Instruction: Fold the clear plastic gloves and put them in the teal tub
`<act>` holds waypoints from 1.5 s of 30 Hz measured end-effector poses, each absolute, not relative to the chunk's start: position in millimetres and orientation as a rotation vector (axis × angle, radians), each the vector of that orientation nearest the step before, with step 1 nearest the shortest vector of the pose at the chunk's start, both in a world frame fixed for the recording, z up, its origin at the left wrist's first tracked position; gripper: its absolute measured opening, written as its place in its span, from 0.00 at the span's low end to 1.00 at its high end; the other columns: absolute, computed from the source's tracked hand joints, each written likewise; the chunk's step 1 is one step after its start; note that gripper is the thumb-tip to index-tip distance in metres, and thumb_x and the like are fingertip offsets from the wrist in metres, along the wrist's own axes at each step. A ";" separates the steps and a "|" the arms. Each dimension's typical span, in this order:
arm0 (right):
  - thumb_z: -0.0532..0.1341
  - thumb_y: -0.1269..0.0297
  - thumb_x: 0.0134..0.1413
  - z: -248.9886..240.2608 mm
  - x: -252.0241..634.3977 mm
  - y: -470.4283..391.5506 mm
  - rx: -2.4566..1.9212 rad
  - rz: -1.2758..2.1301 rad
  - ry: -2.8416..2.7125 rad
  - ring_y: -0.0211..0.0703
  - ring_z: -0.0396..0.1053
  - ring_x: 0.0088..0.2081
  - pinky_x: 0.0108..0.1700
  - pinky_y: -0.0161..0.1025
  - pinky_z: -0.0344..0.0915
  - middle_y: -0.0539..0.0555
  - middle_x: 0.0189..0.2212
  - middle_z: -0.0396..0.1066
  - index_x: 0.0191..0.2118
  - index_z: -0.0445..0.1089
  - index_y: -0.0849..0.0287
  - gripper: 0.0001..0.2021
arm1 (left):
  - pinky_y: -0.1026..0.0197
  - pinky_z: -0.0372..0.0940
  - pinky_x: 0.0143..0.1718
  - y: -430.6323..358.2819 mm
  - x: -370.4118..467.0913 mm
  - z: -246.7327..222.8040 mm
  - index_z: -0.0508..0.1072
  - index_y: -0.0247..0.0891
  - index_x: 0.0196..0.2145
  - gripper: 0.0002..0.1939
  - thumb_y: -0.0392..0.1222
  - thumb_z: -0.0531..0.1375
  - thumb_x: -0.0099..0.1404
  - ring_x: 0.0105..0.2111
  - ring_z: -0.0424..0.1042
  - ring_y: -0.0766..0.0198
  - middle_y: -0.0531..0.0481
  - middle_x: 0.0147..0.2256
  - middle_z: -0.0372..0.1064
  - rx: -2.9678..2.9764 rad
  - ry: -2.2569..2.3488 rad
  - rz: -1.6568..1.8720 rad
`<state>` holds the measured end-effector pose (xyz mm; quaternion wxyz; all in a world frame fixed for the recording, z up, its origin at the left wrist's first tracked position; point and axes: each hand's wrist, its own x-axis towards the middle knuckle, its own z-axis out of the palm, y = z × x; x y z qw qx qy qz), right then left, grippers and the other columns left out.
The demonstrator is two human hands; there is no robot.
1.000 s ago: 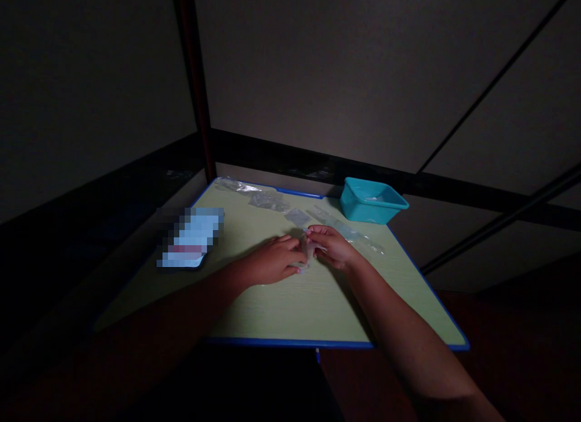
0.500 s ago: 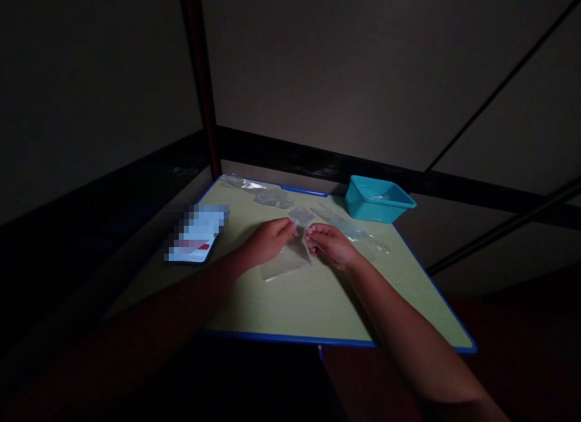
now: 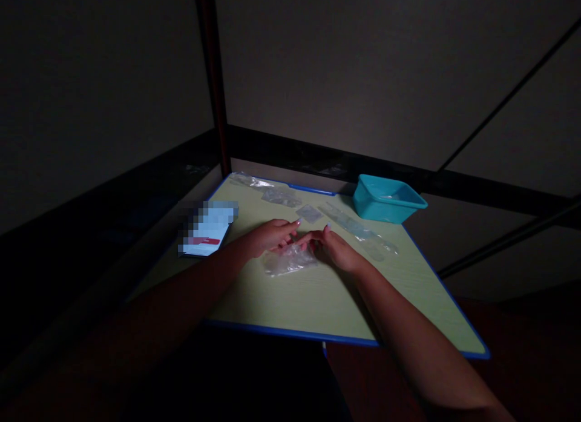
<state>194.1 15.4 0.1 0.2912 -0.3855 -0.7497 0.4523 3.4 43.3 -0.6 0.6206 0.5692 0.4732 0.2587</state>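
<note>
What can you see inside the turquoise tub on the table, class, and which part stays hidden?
Inside the turquoise tub, the far inner wall shows, with a small pale patch too dim to identify. The near side hides the lower part.

The table (image 3: 272,304) is pale yellow-green, faintly streaked, with blue edging. The tub (image 3: 384,211) at its far right corner is turquoise; the phone (image 3: 206,231) by the left edge shows pale blue with red. The middle bag (image 3: 290,263) is clear.

near tabletop (image 3: 290,307) open — plastic bag (image 3: 288,263) midway, basin (image 3: 380,211) far right, phone (image 3: 209,231) left
</note>
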 end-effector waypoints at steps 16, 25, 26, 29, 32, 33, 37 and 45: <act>0.59 0.60 0.52 -17.4 188.1 31.1 -1.120 0.903 -2.085 0.38 0.62 0.28 0.32 0.35 0.58 0.51 0.26 0.68 0.30 0.69 0.62 0.09 | 0.66 0.57 0.24 50.7 -3.1 -11.6 0.68 0.35 0.33 0.17 0.37 0.66 0.44 0.22 0.66 0.68 0.55 0.23 0.68 1.377 0.947 0.548; 0.59 0.59 0.53 -20.5 186.3 32.1 -0.977 1.083 -2.054 0.37 0.61 0.31 0.34 0.35 0.59 0.51 0.29 0.66 0.34 0.66 0.61 0.09 | 0.66 0.54 0.23 51.5 -2.3 -13.3 0.67 0.34 0.29 0.14 0.45 0.65 0.50 0.21 0.63 0.70 0.55 0.22 0.65 1.380 0.949 0.578; 0.60 0.59 0.53 -21.2 186.7 32.7 -0.967 1.083 -2.070 0.37 0.61 0.31 0.35 0.35 0.59 0.51 0.30 0.66 0.35 0.67 0.61 0.09 | 0.66 0.54 0.24 52.0 -1.7 -13.8 0.67 0.34 0.28 0.14 0.47 0.64 0.52 0.21 0.62 0.70 0.55 0.22 0.64 1.356 0.949 0.592; 0.62 0.58 0.51 -22.4 187.2 34.7 -0.927 1.091 -2.122 0.38 0.61 0.32 0.35 0.36 0.59 0.51 0.31 0.66 0.36 0.67 0.61 0.11 | 0.65 0.56 0.25 54.4 0.1 -16.5 0.69 0.34 0.28 0.16 0.52 0.60 0.58 0.22 0.64 0.68 0.53 0.22 0.65 1.307 0.950 0.601; 0.62 0.55 0.50 -22.8 187.3 36.6 -0.906 1.163 -2.124 0.37 0.60 0.30 0.32 0.35 0.58 0.50 0.28 0.64 0.35 0.67 0.61 0.13 | 0.64 0.58 0.26 56.4 1.0 -19.6 0.70 0.33 0.28 0.19 0.55 0.58 0.59 0.22 0.65 0.67 0.51 0.22 0.67 1.294 0.929 0.594; 0.62 0.54 0.51 -22.8 187.2 37.1 -0.906 1.174 -2.125 0.36 0.59 0.29 0.31 0.34 0.58 0.49 0.27 0.63 0.34 0.66 0.61 0.14 | 0.63 0.58 0.27 56.7 0.9 -20.3 0.70 0.33 0.28 0.19 0.55 0.58 0.59 0.22 0.65 0.67 0.51 0.22 0.67 1.283 0.909 0.598; 0.61 0.53 0.52 -21.0 186.5 38.0 -0.917 1.036 -2.203 0.34 0.55 0.25 0.28 0.33 0.54 0.47 0.22 0.59 0.27 0.64 0.61 0.15 | 0.63 0.59 0.28 55.9 -0.3 -19.4 0.70 0.34 0.28 0.18 0.54 0.62 0.56 0.22 0.66 0.66 0.52 0.23 0.68 1.241 0.865 0.630; 0.61 0.51 0.52 -9.4 192.4 34.6 -0.899 1.134 -2.178 0.35 0.60 0.28 0.32 0.34 0.57 0.49 0.24 0.63 0.27 0.67 0.62 0.17 | 0.63 0.60 0.28 55.9 2.8 -7.8 0.69 0.34 0.24 0.33 0.69 0.48 0.60 0.22 0.66 0.66 0.51 0.20 0.66 1.158 1.037 0.539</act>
